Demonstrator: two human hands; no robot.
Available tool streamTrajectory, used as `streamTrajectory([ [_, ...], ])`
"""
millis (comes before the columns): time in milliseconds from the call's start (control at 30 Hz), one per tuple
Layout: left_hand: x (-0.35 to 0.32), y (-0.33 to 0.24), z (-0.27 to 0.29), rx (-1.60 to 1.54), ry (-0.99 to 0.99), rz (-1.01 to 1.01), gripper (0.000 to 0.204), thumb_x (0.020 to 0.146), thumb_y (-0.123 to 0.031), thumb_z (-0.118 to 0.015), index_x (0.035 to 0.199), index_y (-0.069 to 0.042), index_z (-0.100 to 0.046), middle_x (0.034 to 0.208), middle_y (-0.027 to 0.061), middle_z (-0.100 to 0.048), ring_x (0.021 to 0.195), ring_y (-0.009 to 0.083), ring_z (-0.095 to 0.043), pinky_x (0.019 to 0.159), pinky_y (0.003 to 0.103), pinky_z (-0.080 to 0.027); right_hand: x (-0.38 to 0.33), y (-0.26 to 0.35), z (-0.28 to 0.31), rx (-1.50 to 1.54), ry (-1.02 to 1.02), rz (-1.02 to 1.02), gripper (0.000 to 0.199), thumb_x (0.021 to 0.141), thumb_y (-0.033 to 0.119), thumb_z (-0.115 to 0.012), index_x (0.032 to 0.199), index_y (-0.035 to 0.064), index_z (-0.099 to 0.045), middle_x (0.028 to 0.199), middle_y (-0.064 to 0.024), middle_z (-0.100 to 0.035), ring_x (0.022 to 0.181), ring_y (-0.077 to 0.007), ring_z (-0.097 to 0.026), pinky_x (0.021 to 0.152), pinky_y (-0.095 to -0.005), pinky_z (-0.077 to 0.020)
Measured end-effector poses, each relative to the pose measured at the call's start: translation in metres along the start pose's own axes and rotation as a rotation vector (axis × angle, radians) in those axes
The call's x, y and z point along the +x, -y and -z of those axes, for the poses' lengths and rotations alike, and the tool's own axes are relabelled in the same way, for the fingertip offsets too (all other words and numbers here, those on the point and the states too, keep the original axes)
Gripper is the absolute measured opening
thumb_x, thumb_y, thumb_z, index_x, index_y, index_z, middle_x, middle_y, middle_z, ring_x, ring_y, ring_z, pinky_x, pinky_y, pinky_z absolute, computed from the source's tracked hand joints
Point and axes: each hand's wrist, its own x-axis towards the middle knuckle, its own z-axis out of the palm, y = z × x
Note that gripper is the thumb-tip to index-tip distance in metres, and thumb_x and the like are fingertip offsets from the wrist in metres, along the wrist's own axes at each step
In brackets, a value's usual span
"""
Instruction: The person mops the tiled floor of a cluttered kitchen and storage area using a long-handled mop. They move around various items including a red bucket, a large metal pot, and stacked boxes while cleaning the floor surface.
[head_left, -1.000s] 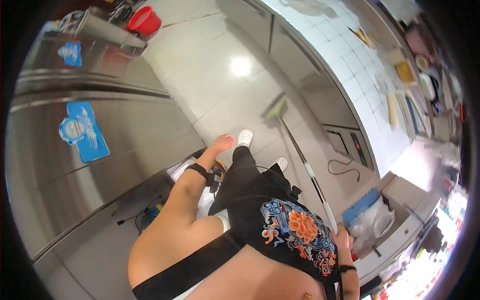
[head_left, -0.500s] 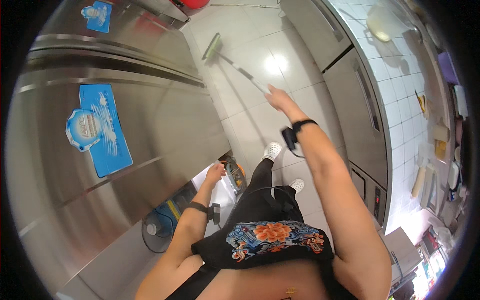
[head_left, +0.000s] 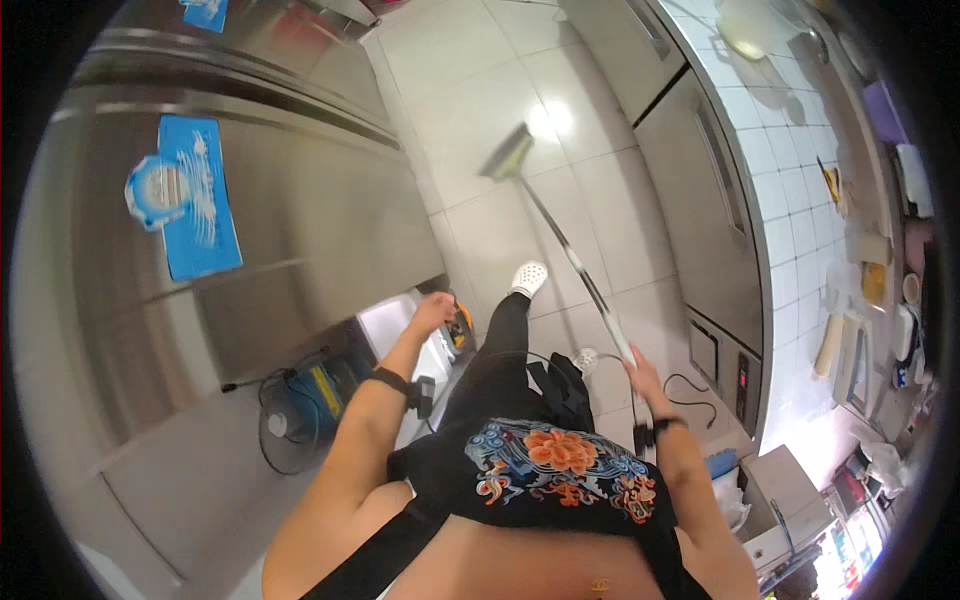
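Note:
My right hand is wrapped round the upper part of a long-handled floor brush, close to my right hip. Its white and dark pole slants away to the far left. The wide head, green with a dark grey side, rests on the pale floor tiles beyond my feet; blur hides whether it has bristles or a blade. My left hand hangs by the steel cabinet front, fingers loosely curled with nothing seen in them. It is nearest to a white bin-like container and an orange and grey object.
Tall steel doors line the left side, and steel fridge doors under a white-tiled counter line the right. A fan stands low at left. My white clogs are on the tiles. A loose cable lies near my right hand.
My right hand has drawn back from far ahead to beside my hip. The brush head has swept nearer and to the right. My left hand's fingers have curled in more.

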Motion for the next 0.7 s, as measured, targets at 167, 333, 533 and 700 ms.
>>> streamTrajectory([
  [167, -0.016, 0.031, -0.037, 0.07, -0.065, -0.07, 0.018, 0.078, -0.017, -0.055, 0.09, -0.004, -0.06, 0.07, 0.0044, -0.06, 0.061, 0.0133, -0.056, 0.054, 0.028, -0.045, -0.27, -0.084, 0.005, 0.087, 0.069, -0.36, 0.055, 0.087, 0.032, -0.053, 0.136, 0.0125, -0.038, 0.107, -0.0243, -0.059, 0.098, -0.0399, -0.058, 0.08, -0.0436, -0.0456],
  [333, -0.015, 0.067, -0.078, 0.317, 0.099, -0.146, 0.028, 0.082, -0.025, -0.047, 0.089, -0.003, -0.063, 0.074, 0.0091, -0.063, 0.065, 0.019, -0.059, 0.064, 0.032, -0.048, -0.432, -0.122, -0.006, -0.036, 0.003, -0.571, 0.052, 0.087, 0.033, -0.053, 0.133, 0.0116, -0.042, 0.097, -0.0263, -0.06, 0.088, -0.0405, -0.06, 0.074, -0.0446, -0.046],
  [533, -0.023, 0.05, -0.106, 0.484, 0.218, -0.264, 0.034, 0.083, -0.033, -0.046, 0.095, -0.006, -0.064, 0.083, 0.0119, -0.066, 0.071, 0.0268, -0.063, 0.069, 0.036, -0.049, -0.452, -0.052, 0.039, -0.047, -0.03, -0.579, 0.051, 0.088, 0.034, -0.053, 0.132, 0.0103, -0.043, 0.096, -0.0274, -0.06, 0.086, -0.0406, -0.06, 0.072, -0.0448, -0.0462],
  [700, 0.019, 0.076, -0.079, 0.287, 0.204, -0.192, 0.022, 0.084, -0.022, -0.055, 0.091, -0.002, -0.061, 0.072, 0.003, -0.06, 0.063, 0.0118, -0.054, 0.06, 0.027, -0.045, -0.318, 0.006, 0.066, 0.054, -0.02, -0.257, 0.05, 0.088, 0.034, -0.052, 0.131, 0.0094, -0.044, 0.095, -0.0279, -0.06, 0.083, -0.0404, -0.061, 0.072, -0.045, -0.0463],
])
